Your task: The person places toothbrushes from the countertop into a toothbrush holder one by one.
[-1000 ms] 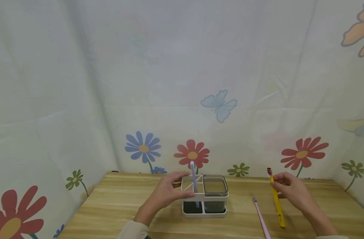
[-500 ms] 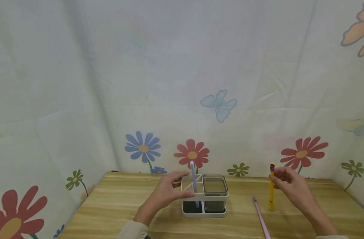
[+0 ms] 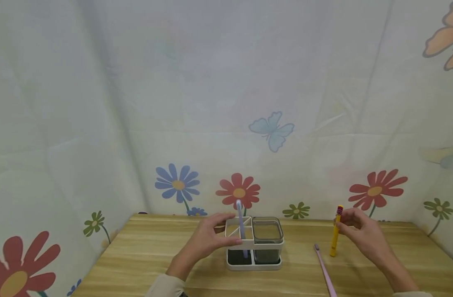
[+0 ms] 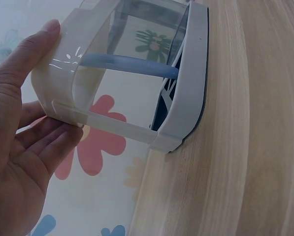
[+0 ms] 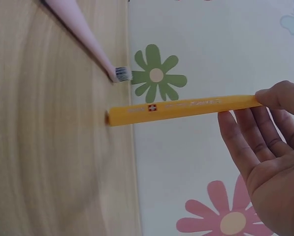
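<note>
A white toothbrush holder (image 3: pixel 254 267) stands on the table, with a blue toothbrush (image 3: pixel 241 222) upright in its divided left side. My left hand (image 3: pixel 207 237) grips the holder's upper rack from the left, thumb in front and fingers behind. To the right, my right hand (image 3: pixel 361 233) pinches a yellow toothbrush (image 3: pixel 335 239) near its purple-bristled head. In the right wrist view the yellow toothbrush (image 5: pixel 181 109) hangs handle down, its end close to the tabletop; I cannot tell whether it touches. A pink toothbrush (image 3: pixel 325 272) lies on the table between the holder and my right hand.
A clear grey cup (image 3: pixel 268 231) sits in the holder's right side. The wooden table (image 3: pixel 137 255) runs back to a flower-printed curtain (image 3: pixel 196 103) behind and at both sides.
The yellow toothbrush has swung from slanting toward me to near upright, its lower end moving back and left. My left hand and the holder stay put.
</note>
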The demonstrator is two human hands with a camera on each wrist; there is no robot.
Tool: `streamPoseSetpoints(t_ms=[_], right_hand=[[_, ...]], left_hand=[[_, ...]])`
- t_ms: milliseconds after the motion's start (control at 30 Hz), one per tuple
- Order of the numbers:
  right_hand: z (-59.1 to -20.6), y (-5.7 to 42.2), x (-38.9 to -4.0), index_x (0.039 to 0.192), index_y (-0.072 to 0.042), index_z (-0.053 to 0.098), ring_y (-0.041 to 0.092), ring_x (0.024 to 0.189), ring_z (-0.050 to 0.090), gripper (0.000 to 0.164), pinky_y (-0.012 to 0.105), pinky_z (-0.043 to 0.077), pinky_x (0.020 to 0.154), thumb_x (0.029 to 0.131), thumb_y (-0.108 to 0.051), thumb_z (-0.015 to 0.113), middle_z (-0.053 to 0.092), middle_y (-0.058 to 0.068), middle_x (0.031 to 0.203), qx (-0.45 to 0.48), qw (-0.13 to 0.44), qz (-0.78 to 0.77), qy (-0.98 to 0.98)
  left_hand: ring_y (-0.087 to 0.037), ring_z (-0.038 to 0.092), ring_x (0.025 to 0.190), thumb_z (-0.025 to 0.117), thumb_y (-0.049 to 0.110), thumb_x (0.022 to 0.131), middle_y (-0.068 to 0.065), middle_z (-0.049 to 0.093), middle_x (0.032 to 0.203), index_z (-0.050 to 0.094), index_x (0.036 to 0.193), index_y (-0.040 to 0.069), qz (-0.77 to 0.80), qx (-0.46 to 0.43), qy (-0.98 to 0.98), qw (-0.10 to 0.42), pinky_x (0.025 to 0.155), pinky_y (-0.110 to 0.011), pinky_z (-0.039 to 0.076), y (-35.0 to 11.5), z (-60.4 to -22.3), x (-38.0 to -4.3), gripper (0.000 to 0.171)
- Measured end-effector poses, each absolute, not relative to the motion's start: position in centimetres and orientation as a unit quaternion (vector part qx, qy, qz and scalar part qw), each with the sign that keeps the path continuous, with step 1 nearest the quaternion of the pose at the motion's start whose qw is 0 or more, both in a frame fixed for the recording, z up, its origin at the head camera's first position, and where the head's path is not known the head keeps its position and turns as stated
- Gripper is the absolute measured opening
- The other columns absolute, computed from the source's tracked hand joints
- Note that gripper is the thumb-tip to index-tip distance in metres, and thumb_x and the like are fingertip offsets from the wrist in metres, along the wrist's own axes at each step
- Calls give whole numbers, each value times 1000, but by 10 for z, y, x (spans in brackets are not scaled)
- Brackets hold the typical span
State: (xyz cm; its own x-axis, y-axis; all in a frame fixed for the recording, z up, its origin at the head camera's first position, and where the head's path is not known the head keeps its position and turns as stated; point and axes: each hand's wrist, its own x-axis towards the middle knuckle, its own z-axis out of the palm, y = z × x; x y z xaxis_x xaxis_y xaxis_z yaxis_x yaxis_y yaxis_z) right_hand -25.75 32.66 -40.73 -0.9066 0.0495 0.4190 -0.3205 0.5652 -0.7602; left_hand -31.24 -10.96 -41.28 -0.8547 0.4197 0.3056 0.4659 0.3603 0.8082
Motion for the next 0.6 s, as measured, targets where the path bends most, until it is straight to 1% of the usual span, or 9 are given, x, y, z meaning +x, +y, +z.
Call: streamPoseSetpoints(t_ms=[267, 467, 600], right_hand=[[-412, 325, -261, 117, 9, 61, 1, 89, 65, 21, 23, 63, 73, 100, 2, 71, 71, 17, 105, 99, 209, 471, -852], [-408, 322, -261, 122, 10, 59, 1, 90, 65, 25, 25, 64, 74, 101, 1, 70, 70, 18, 109, 84, 208, 473, -852], [-398, 316, -257, 123, 10, 59, -1, 91, 65, 26, 25, 64, 75, 102, -1, 70, 70, 21, 112, 83, 221, 475, -848]], left_hand=[[-34, 64, 128, 92, 38, 85, -9, 64, 142, 65, 145, 10, -499, -267, -824, 24, 106, -52, 54, -111, -412, -313, 71], [-33, 65, 127, 92, 38, 85, -8, 64, 141, 66, 144, 14, -499, -266, -825, 24, 106, -49, 55, -111, -413, -314, 68], [-31, 65, 126, 92, 40, 85, -6, 65, 141, 66, 144, 12, -499, -267, -824, 23, 105, -47, 55, -110, -414, -314, 70]])
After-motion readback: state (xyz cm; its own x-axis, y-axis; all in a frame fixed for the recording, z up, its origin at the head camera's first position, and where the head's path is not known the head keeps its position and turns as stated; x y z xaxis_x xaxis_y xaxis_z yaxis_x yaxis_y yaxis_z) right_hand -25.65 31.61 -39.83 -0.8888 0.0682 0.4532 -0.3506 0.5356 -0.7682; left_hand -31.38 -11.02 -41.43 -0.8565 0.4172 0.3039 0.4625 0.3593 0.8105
